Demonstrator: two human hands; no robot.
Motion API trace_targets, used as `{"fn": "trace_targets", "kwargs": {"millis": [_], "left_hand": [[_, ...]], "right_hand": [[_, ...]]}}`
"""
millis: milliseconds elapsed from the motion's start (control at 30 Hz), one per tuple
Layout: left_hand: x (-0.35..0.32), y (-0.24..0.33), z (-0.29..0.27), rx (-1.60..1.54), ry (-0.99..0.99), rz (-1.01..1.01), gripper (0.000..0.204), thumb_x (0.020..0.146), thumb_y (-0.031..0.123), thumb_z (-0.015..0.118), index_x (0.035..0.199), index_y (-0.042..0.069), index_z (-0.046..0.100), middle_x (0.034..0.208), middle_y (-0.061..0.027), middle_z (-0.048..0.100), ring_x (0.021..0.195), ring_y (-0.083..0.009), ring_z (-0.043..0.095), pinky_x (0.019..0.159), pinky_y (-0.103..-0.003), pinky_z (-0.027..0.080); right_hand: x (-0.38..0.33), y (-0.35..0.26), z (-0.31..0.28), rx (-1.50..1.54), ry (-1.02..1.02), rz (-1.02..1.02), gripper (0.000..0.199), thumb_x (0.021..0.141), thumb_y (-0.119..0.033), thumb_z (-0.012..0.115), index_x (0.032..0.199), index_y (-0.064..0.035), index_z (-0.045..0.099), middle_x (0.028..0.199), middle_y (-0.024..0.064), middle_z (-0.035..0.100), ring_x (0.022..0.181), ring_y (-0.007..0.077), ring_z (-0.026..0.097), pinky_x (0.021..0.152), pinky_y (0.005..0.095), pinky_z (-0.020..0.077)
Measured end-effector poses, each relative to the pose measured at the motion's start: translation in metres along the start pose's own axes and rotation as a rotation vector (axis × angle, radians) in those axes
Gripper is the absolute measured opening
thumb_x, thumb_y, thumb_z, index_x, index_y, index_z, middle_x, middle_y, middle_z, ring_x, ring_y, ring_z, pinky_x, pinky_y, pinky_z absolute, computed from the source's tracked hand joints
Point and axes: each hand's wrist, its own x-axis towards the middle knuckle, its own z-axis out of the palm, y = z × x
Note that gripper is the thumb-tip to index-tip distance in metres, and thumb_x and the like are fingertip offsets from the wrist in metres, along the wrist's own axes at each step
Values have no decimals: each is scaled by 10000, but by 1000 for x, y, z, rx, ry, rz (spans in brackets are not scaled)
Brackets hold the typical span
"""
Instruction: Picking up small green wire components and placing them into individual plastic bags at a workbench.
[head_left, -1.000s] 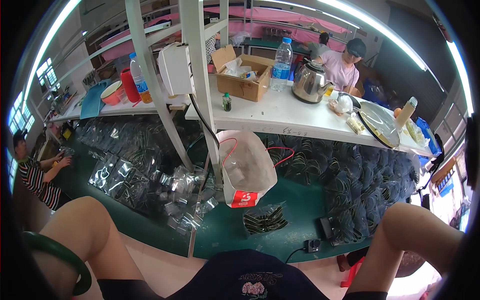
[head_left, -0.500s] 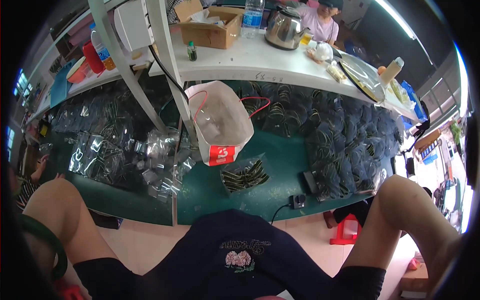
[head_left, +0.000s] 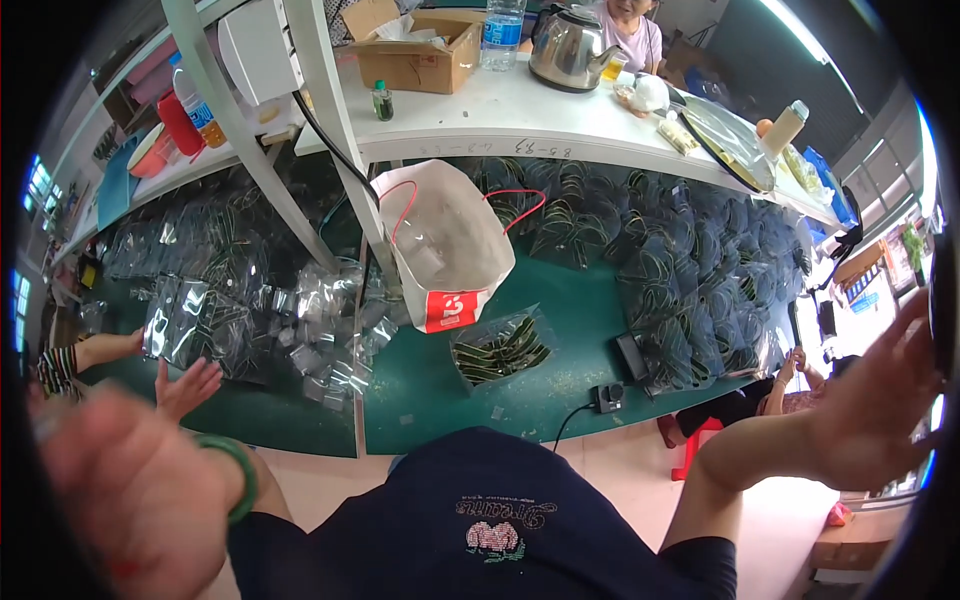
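My left hand [head_left: 145,500] is raised close in at the lower left, a green bangle [head_left: 235,475] on its wrist. Its fingers are smeared by motion. At the right rim my right hand [head_left: 880,400] is raised with fingers apart and nothing seen in them; the dark rim cuts off part. Neither hand touches the green table [head_left: 420,410]. On the table between them lies a clear bag [head_left: 503,350] of dark, gold-edged curved strips. Nearby are a small black camera-like device [head_left: 608,398] on a cable and a black block [head_left: 630,358].
A white paper bag [head_left: 455,250] with red handles stands mid-table. Piled bagged pieces [head_left: 690,280] cover the right; clear packets [head_left: 335,310] lie left. A white shelf [head_left: 470,125] holds a kettle [head_left: 568,50] and carton [head_left: 420,60]. A co-worker's hand [head_left: 188,388] reaches in at left.
Both my hands have come into view from beside the head, where only bent arms and the bangle showed. The view has shifted slightly. A co-worker's hands at left have moved toward the packets.
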Motion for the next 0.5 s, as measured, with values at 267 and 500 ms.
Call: {"fn": "trace_targets", "kwargs": {"millis": [267,500], "left_hand": [[-306,-110,-49,265,181,-1523,370,1094,152,630,1426,-8,597,1262,-111,732,1161,-191,699,997,-342,559],[-425,-163,-109,841,-208,-1353,500,966,176,786,1402,10,606,1339,-190,695,1203,-368,670,1038,-449,532]], "right_hand": [[-276,91,-97,-608,530,983,254,1141,-291,567,1041,-66,626,966,81,699,888,163,633,848,336,509],[-373,79,-44,-510,628,1317,315,1103,-220,638,822,-86,591,829,76,712,773,146,628,778,315,490]]}}
